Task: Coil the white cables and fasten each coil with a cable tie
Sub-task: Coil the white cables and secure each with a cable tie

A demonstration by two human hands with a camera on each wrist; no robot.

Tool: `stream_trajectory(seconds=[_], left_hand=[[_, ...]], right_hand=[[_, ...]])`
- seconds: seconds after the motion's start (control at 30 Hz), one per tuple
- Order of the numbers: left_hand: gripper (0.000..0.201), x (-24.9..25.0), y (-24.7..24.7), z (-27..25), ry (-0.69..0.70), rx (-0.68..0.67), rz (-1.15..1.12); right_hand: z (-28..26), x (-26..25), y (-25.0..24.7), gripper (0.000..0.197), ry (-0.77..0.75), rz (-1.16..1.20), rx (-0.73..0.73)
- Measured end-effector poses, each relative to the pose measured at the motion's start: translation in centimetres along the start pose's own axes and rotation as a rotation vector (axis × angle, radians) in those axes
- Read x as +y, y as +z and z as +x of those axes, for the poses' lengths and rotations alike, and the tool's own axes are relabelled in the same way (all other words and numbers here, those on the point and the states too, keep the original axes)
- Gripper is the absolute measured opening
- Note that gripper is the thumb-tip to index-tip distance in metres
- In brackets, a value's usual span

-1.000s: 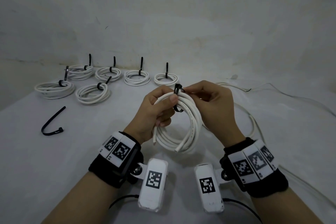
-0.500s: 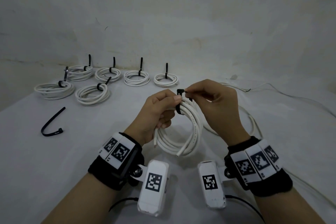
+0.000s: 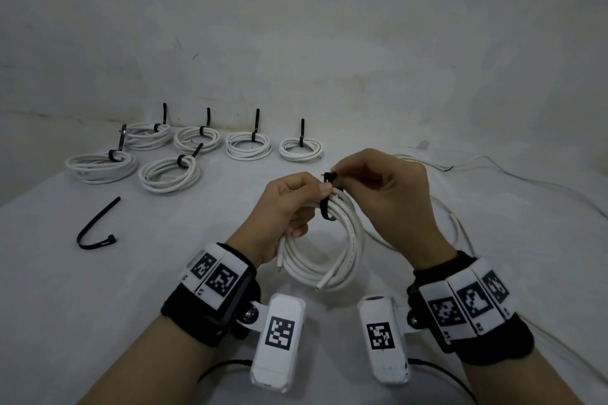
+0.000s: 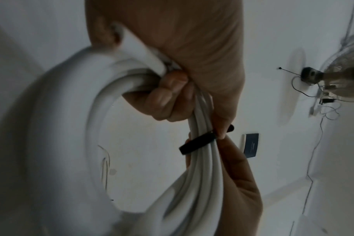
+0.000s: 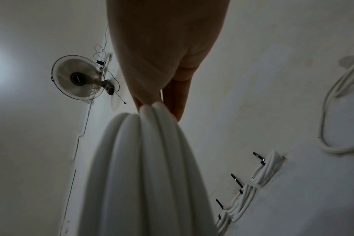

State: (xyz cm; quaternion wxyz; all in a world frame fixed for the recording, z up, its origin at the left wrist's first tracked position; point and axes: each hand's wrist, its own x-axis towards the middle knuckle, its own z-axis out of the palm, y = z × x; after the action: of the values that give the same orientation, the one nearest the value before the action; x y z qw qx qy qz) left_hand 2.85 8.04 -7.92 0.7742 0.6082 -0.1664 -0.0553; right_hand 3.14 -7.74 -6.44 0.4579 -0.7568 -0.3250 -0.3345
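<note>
Above the near middle of the white worktop (image 3: 98, 322), the left hand (image 3: 283, 207) grips a coil of white cable (image 3: 324, 250), fingers curled round its turns. The right hand (image 3: 388, 197) pinches the black cable tie (image 3: 329, 197) wrapped round the top of that coil. Toward the left edge a loose cable tie (image 3: 95, 227) lies bent. Uncoiled white cable (image 3: 460, 230) trails along the right side. Near the far edge sit six tied coils (image 3: 248, 145).
</note>
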Motion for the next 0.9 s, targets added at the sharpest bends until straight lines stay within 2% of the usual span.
stream_trajectory(seconds=[0.1,0.23,0.3,0.43,0.53,0.67,0.83,0.9], left_hand=[[0.018,0.1,-0.1,0.1,0.029,0.025,0.072],[0.03,-0.4,-0.2,0.3,0.069,0.048,0.196],[0.03,-0.4,-0.1,0.3,0.077,0.052,0.22],[0.014,-0.5,0.2,0.4,0.085,0.093,0.217],[0.011,-1.0,0.2,0.6,0.086,0.115,0.236],[0.014,-1.5,0.8,0.4,0.087,0.088,0.243],[0.02,-1.2,0.7,0.4,0.064,0.08,0.204],[0.013,-0.8,0.3,0.3,0.053,0.046,0.252]], right_hand=[[0.2,-0.3,-0.4,0.017,0.083,0.019,-0.089],[0.2,-0.5,-0.7,0.007,0.07,-0.001,-0.149],[0.3,-0.3,-0.5,0.005,0.032,-0.054,-0.133],[0.3,0.3,0.4,0.011,-0.073,-0.223,-0.028],[0.2,0.2,0.3,0.014,-0.088,-0.3,0.041],[0.9,0.0,-1.7,0.013,0.059,-0.221,0.205],[1.1,-0.6,-1.7,0.016,0.197,-0.131,0.208],[1.1,-0.7,-1.6,0.016,0.223,-0.085,0.198]])
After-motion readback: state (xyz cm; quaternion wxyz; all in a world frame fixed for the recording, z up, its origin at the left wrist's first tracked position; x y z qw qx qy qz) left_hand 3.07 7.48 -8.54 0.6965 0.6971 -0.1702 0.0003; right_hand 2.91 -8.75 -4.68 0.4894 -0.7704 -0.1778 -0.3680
